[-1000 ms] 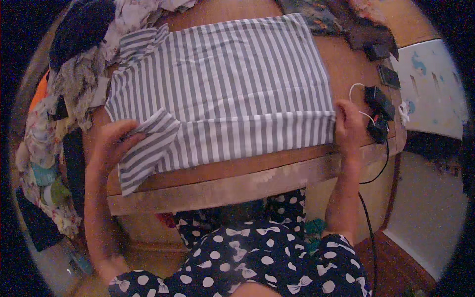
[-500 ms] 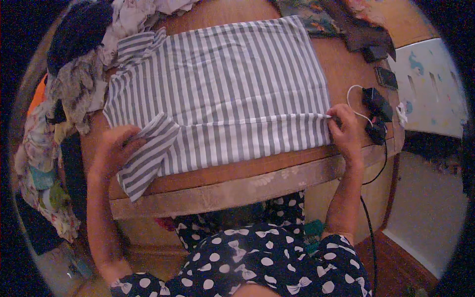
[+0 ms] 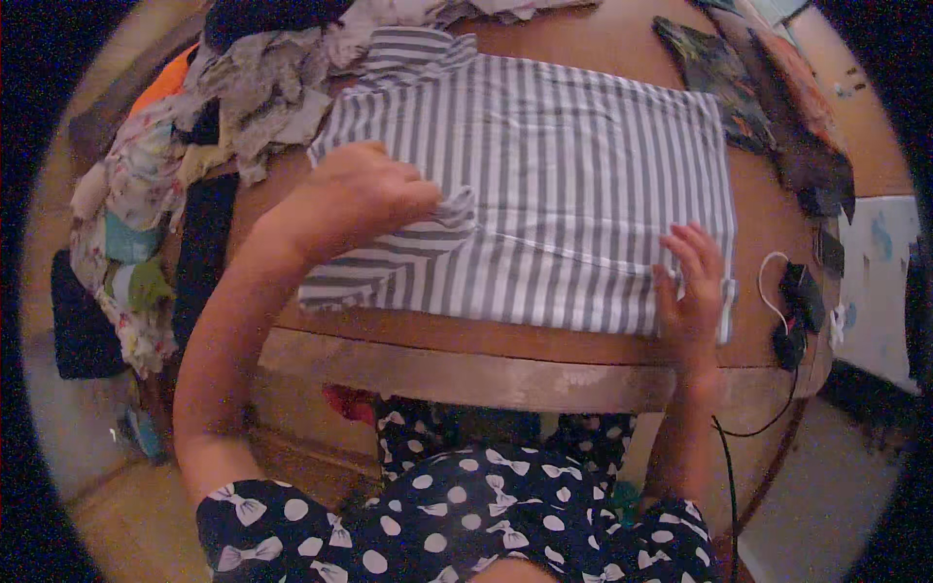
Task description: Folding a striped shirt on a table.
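A grey-and-white striped shirt (image 3: 583, 175) lies flat across the wooden table, its short sleeves toward the left and its hem toward the right. Fingers curled, my left hand (image 3: 374, 189) pinches a raised fold of the shirt by the near sleeve; its fingertips are partly hidden behind the hand. My right hand (image 3: 695, 277) lies by the hem's near corner, fingers stretched out and apart, not gripping the cloth. Between the hands a long crease runs along the near side of the shirt.
Heaped clothes (image 3: 262, 87) crowd the table's left and far left. Darker folded garments (image 3: 729, 87) lie at the far right. A black charger block (image 3: 799, 301) with a white cable and a phone (image 3: 828, 251) sit at the right edge. A pale cloth trim (image 3: 466, 379) borders the front.
My right hand has let go of the shirt's hem corner and its fingers have spread. My left hand has moved from the sleeve's outer part onto the shoulder side, lifting a fold. The view has shifted.
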`<move>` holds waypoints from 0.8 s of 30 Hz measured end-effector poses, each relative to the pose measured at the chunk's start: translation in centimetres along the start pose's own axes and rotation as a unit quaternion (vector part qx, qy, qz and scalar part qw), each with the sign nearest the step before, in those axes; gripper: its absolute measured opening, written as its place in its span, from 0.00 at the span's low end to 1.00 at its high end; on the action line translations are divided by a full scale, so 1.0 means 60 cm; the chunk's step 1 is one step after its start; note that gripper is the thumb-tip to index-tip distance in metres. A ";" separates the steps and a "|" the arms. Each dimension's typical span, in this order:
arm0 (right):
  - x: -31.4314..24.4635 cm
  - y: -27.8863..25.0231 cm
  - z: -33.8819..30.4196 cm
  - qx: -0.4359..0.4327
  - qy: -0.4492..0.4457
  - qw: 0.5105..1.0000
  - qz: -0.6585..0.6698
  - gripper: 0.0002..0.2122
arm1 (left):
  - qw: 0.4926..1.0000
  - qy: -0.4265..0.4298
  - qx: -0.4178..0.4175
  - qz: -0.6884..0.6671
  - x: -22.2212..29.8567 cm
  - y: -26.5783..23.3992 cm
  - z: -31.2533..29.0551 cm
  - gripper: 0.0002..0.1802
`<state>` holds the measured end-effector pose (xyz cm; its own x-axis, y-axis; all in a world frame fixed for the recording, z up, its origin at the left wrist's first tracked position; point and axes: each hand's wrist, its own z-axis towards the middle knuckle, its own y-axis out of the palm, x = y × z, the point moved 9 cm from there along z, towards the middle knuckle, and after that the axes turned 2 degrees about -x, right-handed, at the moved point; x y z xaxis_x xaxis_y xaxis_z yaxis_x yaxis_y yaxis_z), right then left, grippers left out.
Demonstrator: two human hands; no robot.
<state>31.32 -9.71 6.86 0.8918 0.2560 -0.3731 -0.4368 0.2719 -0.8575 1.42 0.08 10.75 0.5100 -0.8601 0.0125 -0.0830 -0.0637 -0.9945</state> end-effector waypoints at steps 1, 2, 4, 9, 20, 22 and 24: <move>-0.033 0.017 0.013 -0.020 -0.020 0.999 0.041 0.19 | 0.999 0.036 0.009 0.006 0.014 0.003 0.008 0.04; -0.062 0.028 0.023 -0.021 -0.025 0.998 0.046 0.19 | 0.997 0.076 0.017 0.011 0.025 0.000 0.010 0.04; -0.122 0.073 0.036 -0.064 -0.043 0.988 0.136 0.23 | 0.997 0.073 0.026 0.017 0.020 0.008 0.002 0.04; -0.239 0.159 0.121 -0.084 -0.067 0.969 0.223 0.30 | 0.991 0.087 0.106 -0.002 0.007 0.025 0.015 0.03; -0.291 0.257 0.191 -0.118 -0.108 0.964 0.212 0.09 | 0.910 -0.343 0.182 -0.146 -0.114 0.084 -0.225 0.20; -0.298 0.238 0.192 -0.104 -0.117 0.958 0.239 0.09 | 0.814 -0.421 0.156 -0.369 -0.118 0.163 -0.263 0.23; -0.317 0.232 0.192 -0.158 -0.149 0.949 0.228 0.08 | 0.820 -0.414 0.170 -0.357 -0.115 0.172 -0.268 0.23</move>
<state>6.93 -0.13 6.10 0.5244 0.5440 -0.6550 -0.6710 -0.2095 -0.7112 -16.72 -2.78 2.05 0.7421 -0.0177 0.6700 0.6621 -0.1357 -0.7370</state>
